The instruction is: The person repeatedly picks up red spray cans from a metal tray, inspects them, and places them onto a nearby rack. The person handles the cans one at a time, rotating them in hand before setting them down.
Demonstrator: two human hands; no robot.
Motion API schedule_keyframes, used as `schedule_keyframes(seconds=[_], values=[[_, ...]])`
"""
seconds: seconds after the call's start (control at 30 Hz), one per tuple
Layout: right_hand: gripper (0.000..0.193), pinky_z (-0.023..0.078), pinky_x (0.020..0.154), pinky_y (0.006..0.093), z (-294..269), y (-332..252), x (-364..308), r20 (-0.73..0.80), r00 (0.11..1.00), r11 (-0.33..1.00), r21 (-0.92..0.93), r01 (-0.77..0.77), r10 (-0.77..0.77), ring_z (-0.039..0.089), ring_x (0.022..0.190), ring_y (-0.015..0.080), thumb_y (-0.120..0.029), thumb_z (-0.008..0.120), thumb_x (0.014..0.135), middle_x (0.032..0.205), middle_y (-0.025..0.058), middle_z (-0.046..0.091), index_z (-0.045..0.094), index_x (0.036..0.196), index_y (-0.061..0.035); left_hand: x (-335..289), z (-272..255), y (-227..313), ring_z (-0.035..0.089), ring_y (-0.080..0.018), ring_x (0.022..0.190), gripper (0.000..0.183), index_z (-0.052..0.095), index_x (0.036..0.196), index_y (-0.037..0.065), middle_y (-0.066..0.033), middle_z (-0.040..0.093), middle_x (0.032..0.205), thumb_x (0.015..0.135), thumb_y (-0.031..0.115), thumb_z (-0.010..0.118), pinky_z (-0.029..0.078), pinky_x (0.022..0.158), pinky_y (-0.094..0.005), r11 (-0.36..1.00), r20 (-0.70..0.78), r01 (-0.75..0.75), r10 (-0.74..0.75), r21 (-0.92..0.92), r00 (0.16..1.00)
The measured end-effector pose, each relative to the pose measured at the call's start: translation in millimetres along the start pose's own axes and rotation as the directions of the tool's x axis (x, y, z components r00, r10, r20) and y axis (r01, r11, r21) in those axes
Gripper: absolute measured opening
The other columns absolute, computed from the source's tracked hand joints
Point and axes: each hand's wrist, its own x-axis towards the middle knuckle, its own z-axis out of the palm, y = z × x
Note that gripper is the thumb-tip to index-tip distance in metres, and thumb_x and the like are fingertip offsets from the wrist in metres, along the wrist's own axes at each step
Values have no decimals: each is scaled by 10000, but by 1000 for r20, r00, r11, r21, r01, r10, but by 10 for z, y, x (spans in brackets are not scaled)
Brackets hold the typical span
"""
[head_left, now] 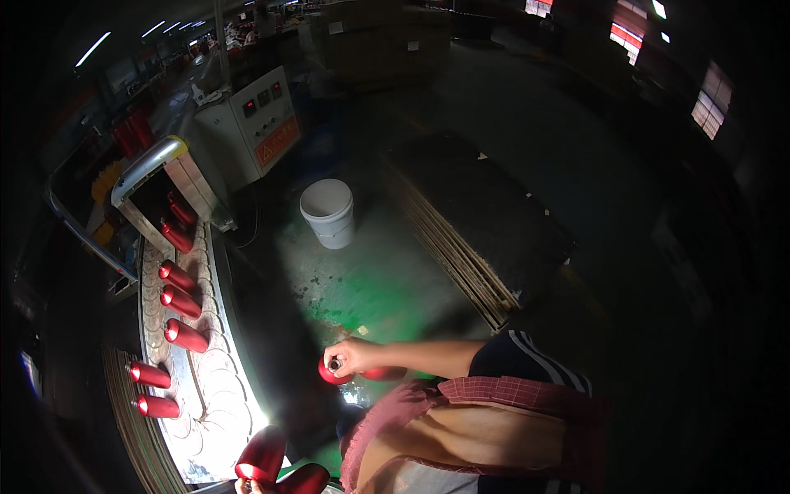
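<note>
My right hand [354,356] is closed around the neck of a glossy red bottle [327,376], whose round body hangs below the fingers. Under that forearm shows part of another red bottle [385,374]. At the lower edge, fingertips of my left hand [249,487] grip the narrow end of a red bottle [263,454]; the rest of this hand is cut off. Beside it lies a further dark red bottle [304,479]. Several red bottles lie tilted along the conveyor [222,407], including a nearer one [156,407] and one higher up [186,336].
The conveyor runs through a metal-framed opening [152,169] beside a control cabinet [263,123]. A white bucket [327,216] stands on the floor. Right of it lies a stack of flat boards [485,222]. Stacked sheets [136,436] sit left of the conveyor.
</note>
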Motion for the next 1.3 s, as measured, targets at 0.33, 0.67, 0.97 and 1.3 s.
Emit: schedule_keyframes(seconds=[0.33,0.67,0.97,1.3], values=[[248,493,696,260,-314,-86,2177,-86,989,990,-58,-126,120,573,765,82,-99,725,833,817,-1,610,631,1062,-78,1370,-2936,634,507,-52,660,282,645,1137,41,4,599,837,858,37,688,421,560,-210,1000,-401,-13,21,23,916],[275,509,803,250,448,-754,4593,61,989,986,-107,-128,135,627,892,85,17,722,838,958,29,692,641,1095,-39,1414,-5420,1027,484,-29,656,256,663,1115,55,40,578,821,861,30,683,408,569,-197,947,-416,-57,193,317,889],[238,453,703,201,1470,-766,5802,364,900,959,-233,-163,242,549,785,21,54,688,852,878,-28,617,607,1062,-24,1088,-5686,670,513,-17,710,263,708,1042,16,53,609,794,788,-35,749,429,643,-186,999,-777,-39,5,-25,630],[274,424,560,252,2078,-1012,6807,596,800,916,-353,188,65,507,604,70,-112,728,781,653,-7,549,657,1040,-57,1400,-5828,797,415,7,529,246,716,1052,51,76,542,668,810,13,719,306,475,-176,976,-877,-69,-155,-208,455]])
